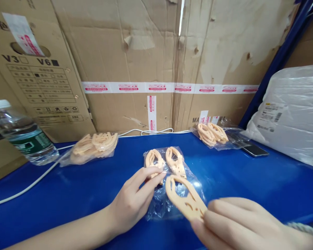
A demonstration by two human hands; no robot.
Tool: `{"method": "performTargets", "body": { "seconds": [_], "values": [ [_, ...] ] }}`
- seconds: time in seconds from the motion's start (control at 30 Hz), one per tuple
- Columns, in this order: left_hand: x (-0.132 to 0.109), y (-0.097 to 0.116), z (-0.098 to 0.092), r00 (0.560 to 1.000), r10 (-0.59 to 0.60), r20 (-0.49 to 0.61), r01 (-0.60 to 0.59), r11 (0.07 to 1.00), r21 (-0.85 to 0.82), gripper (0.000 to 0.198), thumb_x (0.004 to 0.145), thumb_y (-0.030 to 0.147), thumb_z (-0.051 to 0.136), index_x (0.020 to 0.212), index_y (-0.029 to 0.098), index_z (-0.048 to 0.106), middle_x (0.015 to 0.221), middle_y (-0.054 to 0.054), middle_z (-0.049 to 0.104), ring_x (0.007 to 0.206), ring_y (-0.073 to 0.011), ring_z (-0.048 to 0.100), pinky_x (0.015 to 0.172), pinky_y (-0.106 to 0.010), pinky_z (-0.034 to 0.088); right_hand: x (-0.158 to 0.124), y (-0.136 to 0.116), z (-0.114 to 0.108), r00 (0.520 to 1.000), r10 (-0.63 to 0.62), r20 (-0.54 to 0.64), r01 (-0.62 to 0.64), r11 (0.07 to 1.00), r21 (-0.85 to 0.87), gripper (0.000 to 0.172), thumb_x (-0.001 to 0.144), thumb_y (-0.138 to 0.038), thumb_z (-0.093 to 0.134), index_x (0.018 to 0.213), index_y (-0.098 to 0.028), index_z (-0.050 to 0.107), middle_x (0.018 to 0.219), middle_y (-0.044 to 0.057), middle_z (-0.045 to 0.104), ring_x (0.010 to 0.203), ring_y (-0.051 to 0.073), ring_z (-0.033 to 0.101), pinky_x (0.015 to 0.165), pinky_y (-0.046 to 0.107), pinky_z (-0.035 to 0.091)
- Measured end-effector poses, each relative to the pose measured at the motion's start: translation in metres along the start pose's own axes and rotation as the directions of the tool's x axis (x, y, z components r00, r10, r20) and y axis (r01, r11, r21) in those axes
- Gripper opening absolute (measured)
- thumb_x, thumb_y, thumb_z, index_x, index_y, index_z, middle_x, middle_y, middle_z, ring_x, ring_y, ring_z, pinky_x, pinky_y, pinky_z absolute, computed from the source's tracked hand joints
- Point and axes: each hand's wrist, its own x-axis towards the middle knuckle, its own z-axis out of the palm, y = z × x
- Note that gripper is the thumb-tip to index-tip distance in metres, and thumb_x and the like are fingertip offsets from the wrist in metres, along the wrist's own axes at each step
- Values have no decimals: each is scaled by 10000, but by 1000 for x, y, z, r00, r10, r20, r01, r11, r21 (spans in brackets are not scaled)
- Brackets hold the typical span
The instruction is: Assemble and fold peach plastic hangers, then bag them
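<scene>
My right hand (232,222) grips a beige plastic piece (186,201) by its lower end. The piece has a long open loop at the top and small cut-outs below, like a folded travel hanger. Just left of it, my left hand (135,194) is closed in a pinch on the edge of a clear plastic bag (159,205). Inside that bag lie more beige pieces of the same shape, one (175,161) at its right and others (153,159) at its left, partly behind my fingers.
Bagged beige pieces lie at left (94,147) and at back right (212,133), beside a dark phone (255,150). A water bottle (28,139) leans at far left near a white cable (28,189). Cardboard boxes (133,62) wall the back; a white wrapped package (294,111) stands right.
</scene>
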Motion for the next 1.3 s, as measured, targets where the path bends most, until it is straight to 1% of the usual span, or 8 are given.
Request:
{"method": "performTargets", "body": {
  "seconds": [0.13,0.37,0.57,0.77,0.9,1.03,1.2,1.3],
  "values": [
    [2,1,0,1000,6,-13,-6,1000,11,522,910,-83,479,1393,116,496,1246,-154,566,1191,-217,558,966,-339,539,23,19,24,954,-189,233,221,968,-119,309,921,-89,441,770,-168,700,722,69,639,579,185,530,434,330,395],
    [7,6,-5,995,89,53,-93,993,72,384,864,-37,512,1201,112,623,1115,-146,661,957,-218,643,812,-351,584,18,34,49,963,-10,270,147,858,-492,293,885,-26,438,828,-91,718,793,136,663,726,249,567,565,368,438],
    [21,7,-31,991,102,92,-104,994,16,382,799,-67,434,1032,166,628,1072,-106,676,933,-213,631,784,-360,557,-3,59,0,966,101,238,-41,968,-248,352,907,-29,410,1094,-176,669,1091,140,657,932,254,594,749,402,518],
    [27,13,-46,910,-58,410,24,996,86,423,737,-30,492,1077,199,594,1286,-133,524,1157,-295,533,925,-474,514,-27,91,-3,886,172,430,-218,974,60,364,901,-77,528,1196,-269,620,1374,118,493,1242,237,525,956,414,517],
    [18,18,-41,943,-67,326,34,994,107,144,896,72,528,891,202,591,1228,-113,594,1137,-270,572,889,-404,531,-24,85,10,905,215,368,-294,940,173,111,934,-171,574,950,-224,671,1250,107,559,1151,219,581,933,378,526],
    [6,36,-44,946,-208,250,212,977,10,157,936,92,483,862,211,554,944,-41,696,848,-160,680,742,-249,553,-23,62,6,902,318,291,-398,875,277,149,955,-204,560,831,-216,642,1099,87,636,1007,204,629,854,346,540],
    [-13,71,-52,918,-388,84,393,918,-45,124,920,154,533,841,240,576,729,38,692,611,-114,684,569,-157,538,-36,21,-7,826,488,281,-560,659,503,199,959,-290,584,778,-219,627,916,35,688,828,170,658,752,284,520],
    [-23,82,-50,852,-524,17,523,847,-101,94,924,225,569,835,253,565,690,58,684,586,-108,693,543,-127,539,-42,3,-5,731,601,324,-659,498,564,266,972,-340,557,745,-213,614,789,5,685,717,144,644,674,245,497]
  ]
}}
